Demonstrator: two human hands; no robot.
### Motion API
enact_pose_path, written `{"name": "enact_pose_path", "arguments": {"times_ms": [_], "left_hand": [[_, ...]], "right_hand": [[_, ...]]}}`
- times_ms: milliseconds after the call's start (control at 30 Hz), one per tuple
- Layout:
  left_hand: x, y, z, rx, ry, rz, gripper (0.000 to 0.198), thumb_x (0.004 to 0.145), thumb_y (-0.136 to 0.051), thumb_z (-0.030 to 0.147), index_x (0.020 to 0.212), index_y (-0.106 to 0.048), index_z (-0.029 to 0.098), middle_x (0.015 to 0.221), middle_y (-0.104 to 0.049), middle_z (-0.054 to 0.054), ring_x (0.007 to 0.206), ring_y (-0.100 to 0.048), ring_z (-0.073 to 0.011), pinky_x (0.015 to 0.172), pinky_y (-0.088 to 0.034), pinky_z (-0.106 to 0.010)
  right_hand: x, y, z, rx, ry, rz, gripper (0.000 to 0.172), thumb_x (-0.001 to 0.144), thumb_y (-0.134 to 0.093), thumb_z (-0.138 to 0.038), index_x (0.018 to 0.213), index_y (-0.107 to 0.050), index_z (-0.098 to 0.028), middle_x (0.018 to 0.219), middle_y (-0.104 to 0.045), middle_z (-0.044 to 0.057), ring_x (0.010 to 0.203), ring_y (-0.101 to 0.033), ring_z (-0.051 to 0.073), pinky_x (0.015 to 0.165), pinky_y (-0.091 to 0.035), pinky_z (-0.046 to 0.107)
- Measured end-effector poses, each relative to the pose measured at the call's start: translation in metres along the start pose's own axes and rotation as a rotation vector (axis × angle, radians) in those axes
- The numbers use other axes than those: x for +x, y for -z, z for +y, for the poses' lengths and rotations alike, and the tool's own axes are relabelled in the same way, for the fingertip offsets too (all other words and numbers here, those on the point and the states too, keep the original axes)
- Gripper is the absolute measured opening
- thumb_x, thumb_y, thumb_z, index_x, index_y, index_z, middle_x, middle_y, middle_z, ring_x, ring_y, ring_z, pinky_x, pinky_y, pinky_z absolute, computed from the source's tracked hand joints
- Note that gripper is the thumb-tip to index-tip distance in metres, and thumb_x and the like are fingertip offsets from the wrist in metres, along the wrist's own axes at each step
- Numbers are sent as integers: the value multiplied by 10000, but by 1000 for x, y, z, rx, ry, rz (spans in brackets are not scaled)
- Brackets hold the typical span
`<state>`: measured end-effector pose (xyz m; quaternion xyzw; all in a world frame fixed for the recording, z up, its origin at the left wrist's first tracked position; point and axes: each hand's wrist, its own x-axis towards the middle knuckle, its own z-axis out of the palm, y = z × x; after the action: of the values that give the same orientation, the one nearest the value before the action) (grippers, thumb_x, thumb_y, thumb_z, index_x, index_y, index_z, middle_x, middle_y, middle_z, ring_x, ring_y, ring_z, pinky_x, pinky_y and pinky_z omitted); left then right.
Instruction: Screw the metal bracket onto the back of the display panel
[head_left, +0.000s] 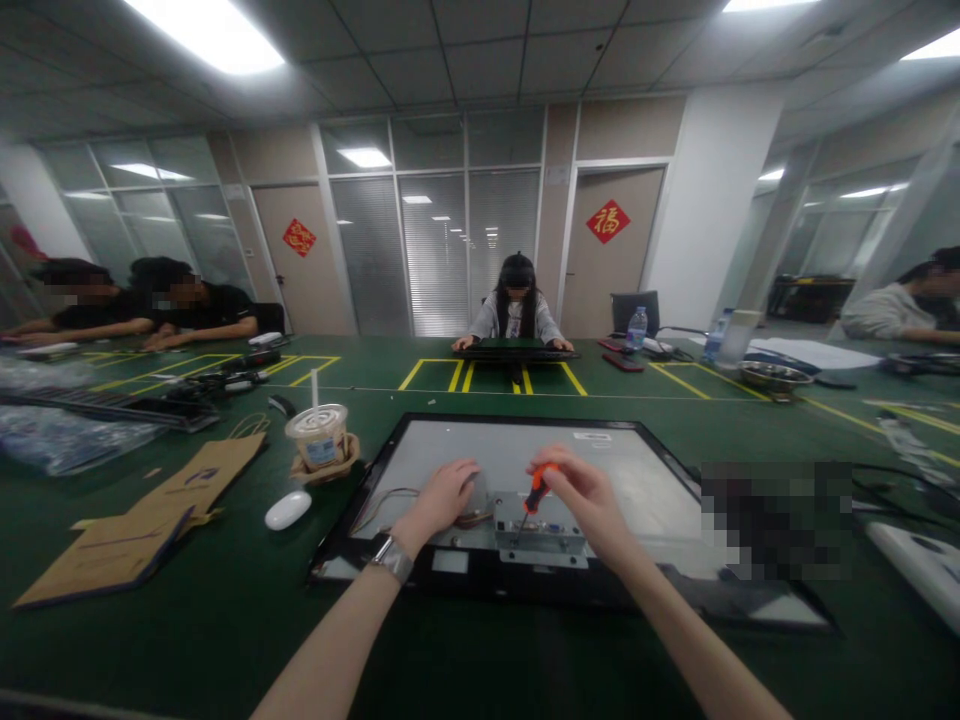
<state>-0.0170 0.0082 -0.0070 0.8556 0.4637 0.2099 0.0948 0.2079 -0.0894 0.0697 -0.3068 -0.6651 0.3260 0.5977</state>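
An opened monitor panel (645, 470) lies flat in front of me, its grey back up inside a black frame. On its near middle part sits a metal bracket (547, 548) with connector ports. My right hand (585, 490) grips an orange and black screwdriver (538, 490), held tilted with the shaft pointing down at the bracket. Just left of the bracket, my left hand (446, 495) rests on the panel with its fingers extended, near thin cables (375, 503). Part of what lies under its fingers is hidden.
A lidded drink cup (319, 435), a white mouse (288, 510) and a brown paper bag (150, 520) lie left. A metal bowl (776, 378) and bottles (637, 328) stand at the right back. Opposite, a person (516, 310) holds another dark panel (517, 354).
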Motion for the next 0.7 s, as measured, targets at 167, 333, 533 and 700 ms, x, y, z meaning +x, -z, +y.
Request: {"name": "enact_pose_path", "arguments": {"times_ms": [167, 333, 533, 700], "left_hand": [[-1, 0, -1, -7, -1, 8, 363, 914, -418, 206, 1244, -569, 187, 1363, -536, -87, 1261, -482, -209, 1098, -344, -388], [-1, 1, 1, 3, 5, 1, 365, 915, -410, 202, 1240, -575, 178, 1360, -538, -90, 1258, -484, -209, 1099, -344, -385], [-2, 4, 5, 23, 4, -15, 381, 918, -401, 199, 1259, -564, 157, 1368, -529, -101, 1269, -473, -213, 1104, -337, -386], [-2, 5, 5, 9, 26, -23, 377, 917, -404, 194, 1253, -573, 163, 1373, -525, -102, 1271, -474, -216, 1106, -330, -385]], "right_hand": [[-1, 2, 5, 104, -106, -81, 308, 920, -515, -414, 1149, -624, -239, 900, -671, 44, 756, -650, 171, 718, -545, 337], [0, 0, 7, 163, -99, -31, 223, 882, -574, -433, 893, -672, -233, 956, -668, 50, 909, -637, 206, 804, -521, 349], [0, 2, 3, 147, -141, -80, 268, 874, -593, -432, 1053, -666, -247, 916, -677, 39, 772, -663, 179, 771, -529, 346], [2, 4, 0, 50, -47, -69, 250, 930, -499, -419, 1032, -648, -246, 981, -696, 42, 837, -665, 188, 792, -528, 342]]}}
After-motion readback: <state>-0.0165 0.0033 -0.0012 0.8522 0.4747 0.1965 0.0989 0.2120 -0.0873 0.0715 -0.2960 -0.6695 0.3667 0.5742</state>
